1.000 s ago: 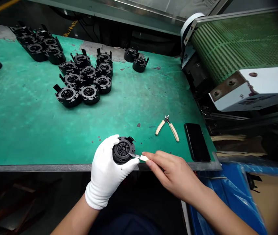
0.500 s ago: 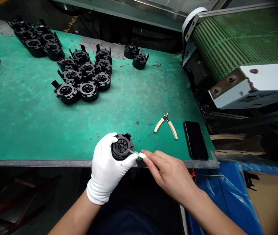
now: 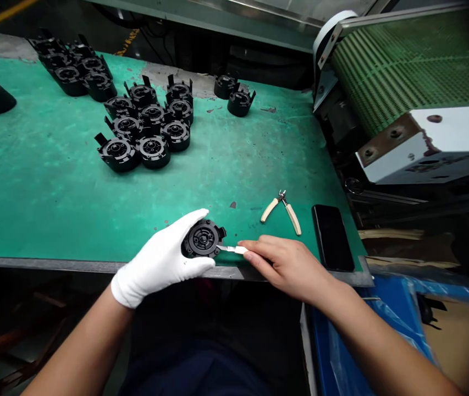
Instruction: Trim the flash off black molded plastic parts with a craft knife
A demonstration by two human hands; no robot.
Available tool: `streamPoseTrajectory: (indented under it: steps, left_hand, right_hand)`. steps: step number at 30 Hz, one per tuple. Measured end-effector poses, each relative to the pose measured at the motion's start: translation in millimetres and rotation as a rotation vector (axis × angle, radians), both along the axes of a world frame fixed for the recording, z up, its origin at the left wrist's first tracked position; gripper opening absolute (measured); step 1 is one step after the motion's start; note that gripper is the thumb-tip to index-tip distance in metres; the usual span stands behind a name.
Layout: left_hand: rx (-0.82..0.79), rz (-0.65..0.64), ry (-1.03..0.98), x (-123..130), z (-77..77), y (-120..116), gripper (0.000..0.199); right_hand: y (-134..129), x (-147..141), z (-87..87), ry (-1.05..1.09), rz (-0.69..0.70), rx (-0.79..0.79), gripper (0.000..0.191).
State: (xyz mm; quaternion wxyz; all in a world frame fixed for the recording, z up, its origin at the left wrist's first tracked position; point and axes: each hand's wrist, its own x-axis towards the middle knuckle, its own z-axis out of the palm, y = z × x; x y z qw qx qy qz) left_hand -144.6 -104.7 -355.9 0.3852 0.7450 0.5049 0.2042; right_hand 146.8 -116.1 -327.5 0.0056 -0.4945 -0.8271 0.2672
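My left hand [image 3: 168, 256], in a white glove, is wrapped round a round black plastic housing [image 3: 202, 240] at the table's front edge. Its ringed face points up, and a tab sticks out at its upper right. My bare right hand [image 3: 286, 267] pinches a small knife [image 3: 234, 249] by its pale handle. The blade points left, and its tip lies at the right part of the housing's face; whether it cuts cannot be made out. Beyond the right hand, pale-handled nippers [image 3: 282, 212] rest spread on the table.
A black phone [image 3: 333, 237] lies by the right corner of the green table [image 3: 226, 165]. Several similar black housings [image 3: 154, 149] stand in groups toward the back. A green conveyor belt [image 3: 399, 66] rises at the right, above a blue plastic-lined bin [image 3: 386, 330].
The housing has turned clockwise in my left hand, its tab now further right. My left forearm has swung lower and leftward. The knife lies flatter, and the view has shifted slightly left.
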Motion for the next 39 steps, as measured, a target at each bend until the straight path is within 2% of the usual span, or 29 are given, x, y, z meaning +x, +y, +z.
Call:
streamPoseTrajectory:
  steps: [4, 7, 13, 21, 24, 29, 32, 35, 39]
  left_hand:
    - [-0.039, -0.097, 0.026, -7.1, 9.5, 19.4, 0.089]
    - [-0.037, -0.128, 0.039, -6.7, 11.6, 25.1, 0.088]
    - [0.018, -0.094, -0.004, -1.2, 7.2, 19.3, 0.079]
    - [0.052, -0.049, -0.023, 3.7, 6.0, 14.1, 0.076]
    - [0.022, 0.023, -0.032, 7.4, 5.2, 5.0, 0.077]
    - [0.058, 0.262, -0.06, 23.8, -5.3, -30.3, 0.083]
    - [0.127, 0.396, -0.059, 35.4, -10.7, -46.5, 0.086]
    - [0.171, 0.44, -0.043, 40.4, -13.5, -51.1, 0.089]
    - [0.185, 0.421, -0.018, 38.3, -15.3, -49.3, 0.091]
  right_hand:
    - [16.4, -4.3, 5.1, -0.055, 0.116, 0.043, 0.035]
    - [19.9, -9.3, 7.5, -0.092, 0.14, 0.097, 0.034]
    - [12.8, -12.0, 3.3, -0.142, 0.059, 0.195, 0.039]
    - [7.5, -12.5, -6.8, -0.136, -0.032, 0.225, 0.038]
    - [3.6, -8.4, -7.5, -0.05, -0.041, 0.161, 0.037]
    - [-17.4, -4.2, 1.8, 0.069, -0.187, -0.09, 0.034]
    - [-31.2, -10.1, 7.3, 0.148, -0.12, -0.129, 0.031]
    - [-38.1, -18.8, 7.4, 0.094, -0.056, -0.091, 0.038]
    - [-37.3, -27.6, 4.3, 0.031, -0.024, -0.149, 0.042]
